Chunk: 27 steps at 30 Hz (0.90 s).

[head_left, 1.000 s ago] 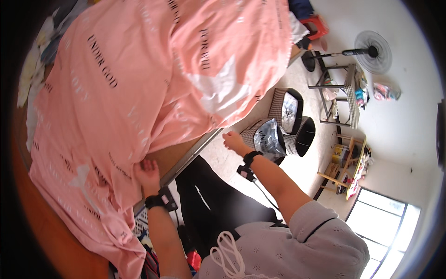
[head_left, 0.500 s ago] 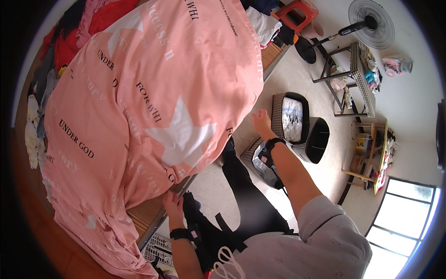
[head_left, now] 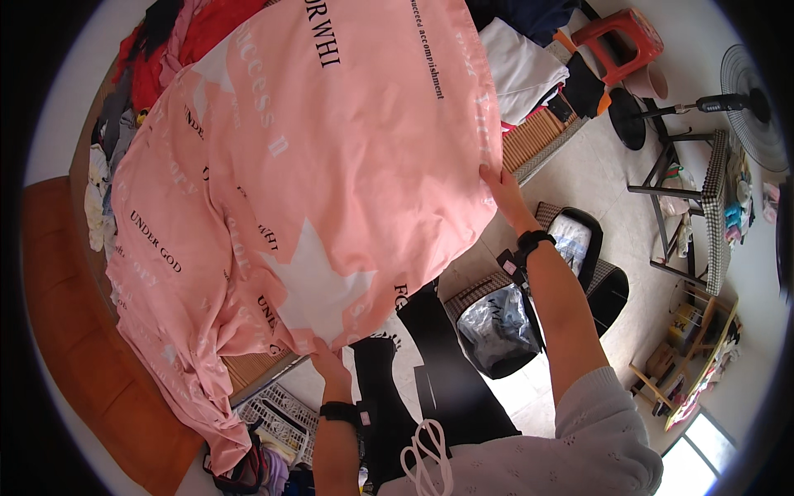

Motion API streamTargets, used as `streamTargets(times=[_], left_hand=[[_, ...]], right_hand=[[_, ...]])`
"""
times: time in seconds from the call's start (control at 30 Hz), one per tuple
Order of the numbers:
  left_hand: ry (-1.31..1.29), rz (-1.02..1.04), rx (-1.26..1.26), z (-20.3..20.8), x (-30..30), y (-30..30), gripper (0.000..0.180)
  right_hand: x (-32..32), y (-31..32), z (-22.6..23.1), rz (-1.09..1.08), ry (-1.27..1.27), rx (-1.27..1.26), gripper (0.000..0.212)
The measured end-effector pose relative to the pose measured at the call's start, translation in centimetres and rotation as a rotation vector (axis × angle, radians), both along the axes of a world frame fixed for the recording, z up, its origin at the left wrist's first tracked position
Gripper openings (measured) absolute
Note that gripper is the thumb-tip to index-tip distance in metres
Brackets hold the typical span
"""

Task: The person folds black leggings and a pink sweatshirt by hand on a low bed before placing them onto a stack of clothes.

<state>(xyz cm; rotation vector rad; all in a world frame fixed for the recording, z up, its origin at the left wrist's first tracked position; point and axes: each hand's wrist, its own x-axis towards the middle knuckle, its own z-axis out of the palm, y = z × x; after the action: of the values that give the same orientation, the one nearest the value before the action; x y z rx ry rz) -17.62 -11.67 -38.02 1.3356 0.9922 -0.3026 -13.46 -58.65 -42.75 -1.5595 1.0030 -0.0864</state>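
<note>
A large pink bed sheet (head_left: 389, 157) with white stars and printed lettering is spread over a bed with a woven slatted mat (head_left: 533, 149). My right hand (head_left: 503, 197) is closed on the sheet's right edge. Lower down, my left hand (head_left: 329, 365) grips the near edge beside a white star, its fingers partly hidden by the cloth. Between my hands the sheet is lifted and fairly smooth. Toward the left it lies in folds and hangs over the near side of the bed.
Fabric storage boxes (head_left: 494, 326) stand on the floor to the right. Beyond are a red stool (head_left: 616, 41), a fan (head_left: 748, 103) and a checked table (head_left: 713, 207). Folded clothes (head_left: 517, 70) and a red cloth pile (head_left: 198, 41) lie on the bed. A white basket (head_left: 277, 417) sits below.
My right hand, which was off the sheet, now holds its right edge. My left hand has moved from the bed's edge onto the sheet. The near corner is raised, and the view has shifted.
</note>
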Motion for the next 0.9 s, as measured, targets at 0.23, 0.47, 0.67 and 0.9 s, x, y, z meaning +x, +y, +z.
streamTargets(times=[0.23,0.47,0.67,0.9], left_hand=[[-0.095,-0.296,-0.089,14.4,-2.6,-9.0,0.025],[0.415,-0.546,-0.464,21.6,-3.8,-16.6,0.031],[0.483,-0.455,-0.708,13.0,-6.4,-27.6,0.029],[0.345,-0.955,-0.479,0.5,-7.8,-29.7,0.019]], right_hand=[[-1.0,-2.1,7.9,0.014,-0.104,-0.01,0.033],[4.3,-13.8,26.9,0.439,-0.135,-0.948,0.037],[11.9,-16.3,36.5,0.628,0.218,-1.313,0.045],[12.0,-30.3,21.7,0.809,0.345,-1.974,0.048]])
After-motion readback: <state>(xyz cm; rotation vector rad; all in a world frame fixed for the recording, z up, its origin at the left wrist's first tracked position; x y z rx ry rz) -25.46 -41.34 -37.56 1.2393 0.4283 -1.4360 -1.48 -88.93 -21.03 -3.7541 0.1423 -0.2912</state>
